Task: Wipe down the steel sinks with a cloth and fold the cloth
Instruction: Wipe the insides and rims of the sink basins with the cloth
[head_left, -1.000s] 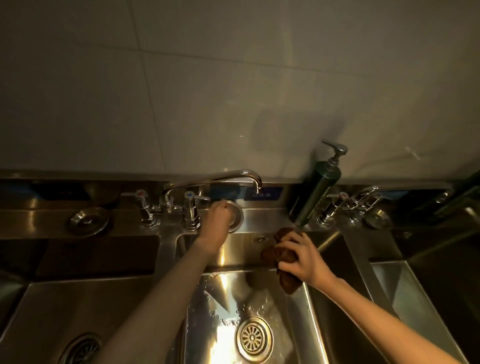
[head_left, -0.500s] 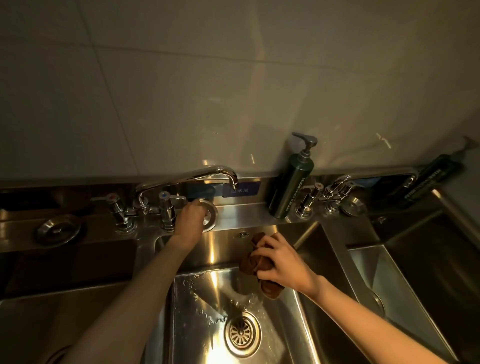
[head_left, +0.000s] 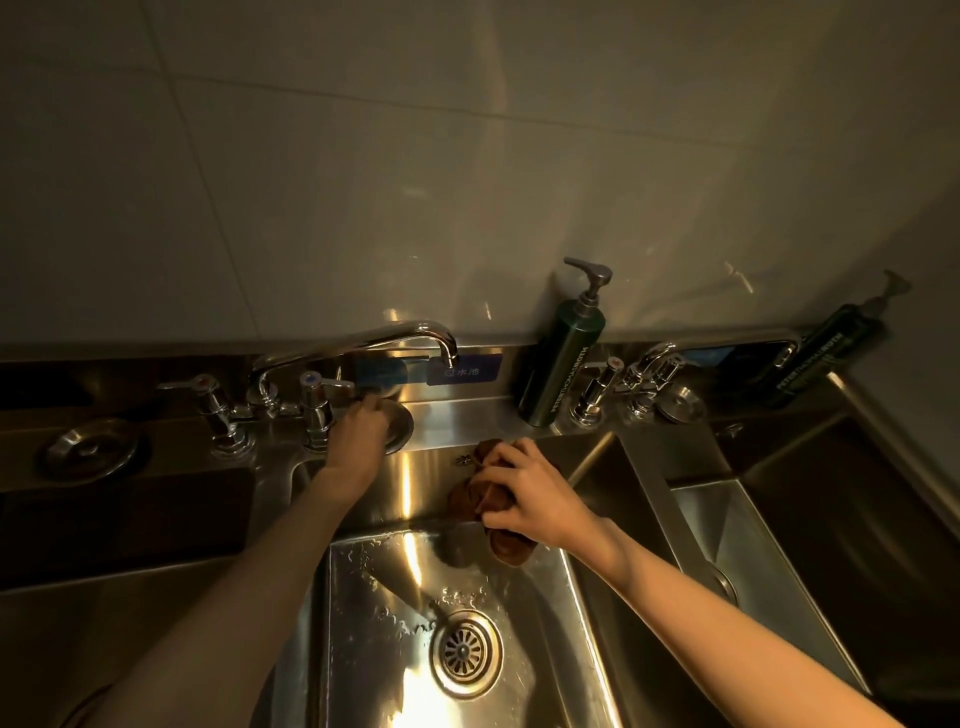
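Observation:
A bunched brown cloth (head_left: 475, 493) lies against the back wall of the middle steel sink (head_left: 374, 613), gripped by my right hand (head_left: 524, 488). The sink floor is wet around its round drain (head_left: 466, 652). My left hand (head_left: 358, 431) reaches over the back ledge and rests on a round steel drain cover (head_left: 402, 423) beside the tap handle (head_left: 317, 395); its fingers are hidden from me. The swivel faucet (head_left: 363, 343) arches above that hand.
A green pump bottle (head_left: 563, 358) stands on the ledge right of the faucet. Further right are a second faucet (head_left: 665, 358) and another dark bottle (head_left: 826, 353). Sinks lie to the left (head_left: 124, 597) and right (head_left: 779, 545). A loose drain cover (head_left: 91, 454) sits far left.
The view has shifted right and down a little. My right hand has slid the cloth slightly along the sink's back wall. My left hand stays on the round cover.

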